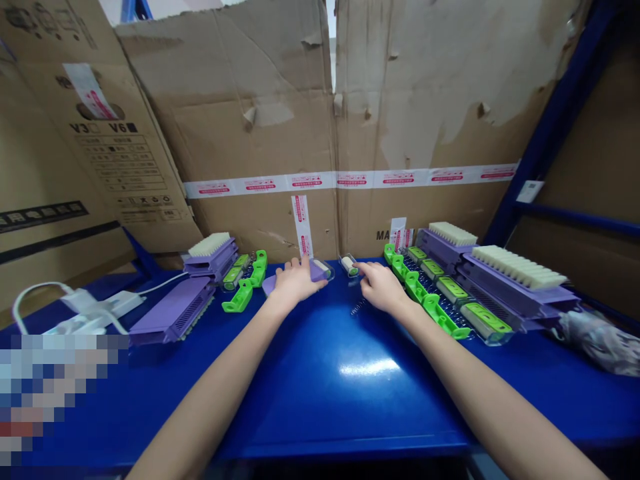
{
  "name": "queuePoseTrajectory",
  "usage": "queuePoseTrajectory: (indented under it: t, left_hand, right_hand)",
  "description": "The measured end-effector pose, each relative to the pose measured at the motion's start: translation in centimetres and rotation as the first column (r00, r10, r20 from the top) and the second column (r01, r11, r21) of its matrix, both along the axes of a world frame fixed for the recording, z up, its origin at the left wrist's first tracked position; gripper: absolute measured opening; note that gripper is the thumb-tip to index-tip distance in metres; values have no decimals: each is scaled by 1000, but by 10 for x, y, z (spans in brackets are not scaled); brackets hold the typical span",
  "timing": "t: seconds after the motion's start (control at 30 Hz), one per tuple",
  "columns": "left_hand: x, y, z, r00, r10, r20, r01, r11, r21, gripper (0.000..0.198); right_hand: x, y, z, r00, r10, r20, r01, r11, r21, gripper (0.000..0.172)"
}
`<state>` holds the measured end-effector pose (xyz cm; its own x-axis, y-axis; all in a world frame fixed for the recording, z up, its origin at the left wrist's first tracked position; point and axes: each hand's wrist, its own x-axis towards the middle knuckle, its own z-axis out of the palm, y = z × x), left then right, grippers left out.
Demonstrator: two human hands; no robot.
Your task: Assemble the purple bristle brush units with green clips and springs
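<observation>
My left hand (pixel 294 283) is closed over a purple plastic part (pixel 319 271), its fingers on top and thumb along the near side. A clear end with a pale insert shows past the fingers; the rest lies under my palm. My right hand (pixel 383 285) is at a small clear case (pixel 349 265) with a white piece and a green end inside. Its fingers are curled, and the index fingertip meets the green end; the thumb's contact is hard to see. A thin metal spring (pixel 357 307) lies on the blue table (pixel 325 380) below the right hand.
At right, green brackets (pixel 413 287), clear cases with green tops (pixel 453 291) and purple parts with pale bristles (pixel 520 267) stand in rows. Similar purple parts (pixel 175 310) and green brackets (pixel 239 297) lie left, near a white power strip (pixel 100 308). Cardboard (pixel 250 133) walls the back.
</observation>
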<state>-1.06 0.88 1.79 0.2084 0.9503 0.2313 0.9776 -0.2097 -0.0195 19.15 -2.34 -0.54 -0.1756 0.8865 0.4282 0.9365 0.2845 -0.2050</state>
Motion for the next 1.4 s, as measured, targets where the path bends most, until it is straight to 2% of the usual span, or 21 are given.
queuePoseTrajectory:
  t: [0.1, 0.23, 0.3, 0.43, 0.5, 0.57, 0.73, 0.9, 1.03, 1.23, 1.4]
  left_hand:
    - [12, 12, -3, 998, 47, 47, -53, 990, 128, 58]
    - [19, 24, 0, 990, -17, 139, -14, 974, 225, 45]
    - [22, 26, 2, 986, -102, 129, 68, 966, 248, 40]
    - [36, 20, -4, 930, -359, -78, 367, 906, 212, 37]
    - [48, 16, -11, 892, -428, -148, 451, 869, 204, 37]
    - [60, 16, -18, 874, -450, -182, 482, 852, 204, 32]
    - [73, 24, -24, 875, -438, -207, 478, 852, 215, 29]
    - [70, 23, -20, 858, -459, -231, 504, 840, 203, 28]
    - [72, 15, -12, 889, -422, -175, 451, 874, 182, 29]
    - [72, -11, -7, 929, -330, -166, 349, 932, 103, 40]
    - [49, -53, -1, 947, -285, -147, 284, 958, -31, 33]
  right_hand:
    - [-2, -2, 1, 999, -12, 32, 12, 1000, -8, 44]
    - [-2, -2, 0, 998, -16, 55, 16, 1000, -14, 45]
    - [-3, -2, 0, 998, -16, 57, 17, 1000, -13, 45]
    - [-3, -1, -1, 998, -25, 61, 26, 1000, -12, 45]
    - [-3, -1, -1, 997, -33, 69, 34, 999, -13, 44]
    - [-3, -1, -1, 996, -44, 78, 45, 999, -13, 41]
    - [0, -1, -1, 995, -76, 71, 75, 997, 19, 36]
    - [1, 0, -1, 995, -82, 57, 80, 996, 29, 35]
    - [1, 1, -1, 995, -94, 37, 92, 995, 38, 36]
    - [3, 2, 0, 994, -113, -2, 113, 992, 53, 40]
    - [1, -1, 3, 991, -133, 4, 132, 990, 52, 40]
